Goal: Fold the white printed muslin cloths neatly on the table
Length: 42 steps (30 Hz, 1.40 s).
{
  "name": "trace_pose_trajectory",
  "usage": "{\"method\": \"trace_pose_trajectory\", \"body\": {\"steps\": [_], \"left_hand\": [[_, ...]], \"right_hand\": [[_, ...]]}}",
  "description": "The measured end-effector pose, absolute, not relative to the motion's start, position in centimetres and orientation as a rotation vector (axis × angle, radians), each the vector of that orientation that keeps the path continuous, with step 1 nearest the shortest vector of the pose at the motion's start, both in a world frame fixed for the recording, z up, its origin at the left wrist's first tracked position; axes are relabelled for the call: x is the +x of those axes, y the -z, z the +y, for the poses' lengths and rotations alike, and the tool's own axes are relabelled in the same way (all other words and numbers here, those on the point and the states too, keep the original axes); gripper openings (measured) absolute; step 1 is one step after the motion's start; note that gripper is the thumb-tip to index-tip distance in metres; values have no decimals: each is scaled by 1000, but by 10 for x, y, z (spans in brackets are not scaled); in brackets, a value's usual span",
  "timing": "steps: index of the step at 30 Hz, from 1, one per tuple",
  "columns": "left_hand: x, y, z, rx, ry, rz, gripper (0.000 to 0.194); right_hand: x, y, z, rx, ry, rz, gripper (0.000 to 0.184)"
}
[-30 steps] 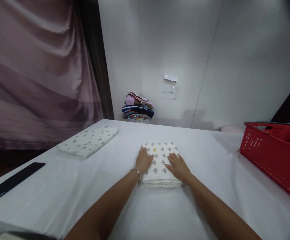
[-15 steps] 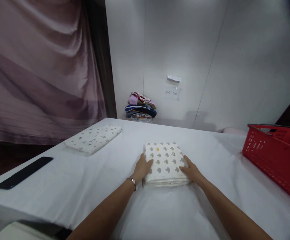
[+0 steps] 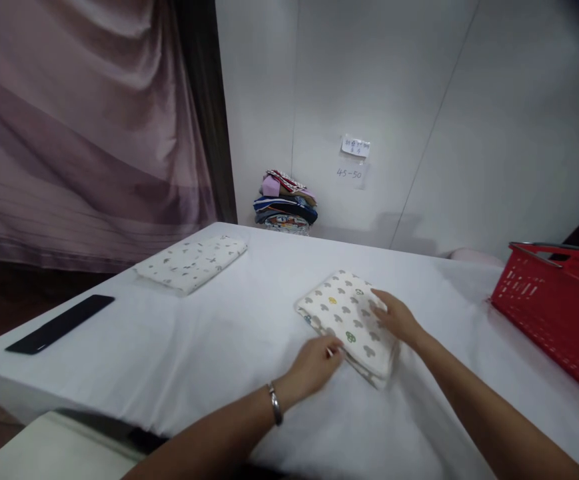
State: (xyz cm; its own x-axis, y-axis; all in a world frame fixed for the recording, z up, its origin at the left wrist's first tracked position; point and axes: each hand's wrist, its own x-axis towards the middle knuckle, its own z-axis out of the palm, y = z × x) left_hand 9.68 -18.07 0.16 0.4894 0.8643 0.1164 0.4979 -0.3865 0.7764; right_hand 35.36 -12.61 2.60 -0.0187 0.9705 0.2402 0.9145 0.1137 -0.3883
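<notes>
A folded white cloth point(image 3: 346, 310) printed with grey shapes and a few yellow and green ones lies turned at an angle on the white-covered table. My left hand point(image 3: 315, 363), with a silver band at the wrist, has its fingers curled together at the cloth's near left edge. Along the right edge, my right hand point(image 3: 395, 317) grips the cloth, its fingertips on the printed top. The near right corner looks slightly raised and blurred. What lies under the cloth is hidden.
Another folded white printed cloth point(image 3: 194, 262) lies at the table's far left, with a flat black strip point(image 3: 62, 323) nearer the left edge. A red basket point(image 3: 552, 313) stands at the right. Behind the table, stacked folded fabrics point(image 3: 286, 203) rise against the wall.
The folded cloth has turned from square-on to slanted. My left hand has moved from its left side to the near edge, and my right hand has shifted slightly up and right.
</notes>
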Motion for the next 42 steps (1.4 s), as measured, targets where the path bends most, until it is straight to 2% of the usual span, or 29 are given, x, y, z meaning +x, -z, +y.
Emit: {"method": "trace_pose_trajectory", "body": {"steps": [4, 8, 15, 23, 28, 32, 36, 42], "left_hand": [[60, -7, -122, 2147, -834, 1507, 31], [47, 5, -90, 2112, -741, 1591, 37], [54, 10, -78, 2109, -782, 1521, 31], [53, 15, -61, 2022, -791, 1567, 25], [53, 17, -53, 1967, -733, 1545, 24], [64, 3, -55, 1960, -792, 1516, 37], [97, -12, -68, 2294, -927, 1355, 38], [127, 7, -78, 2728, -635, 1200, 40]], "right_hand": [[311, -13, -173, -1780, -292, -2125, 59], [292, -3, -198, -1821, -314, -2287, 64], [292, 34, -202, -1775, 78, -2434, 64], [293, 47, -203, -1686, 321, -2419, 59], [288, 38, -205, -1717, 272, -2428, 61], [285, 31, -206, -1761, 186, -2418, 63], [285, 29, -206, -1729, 131, -2404, 63], [282, 26, -213, -1674, 61, -2329, 65]]}}
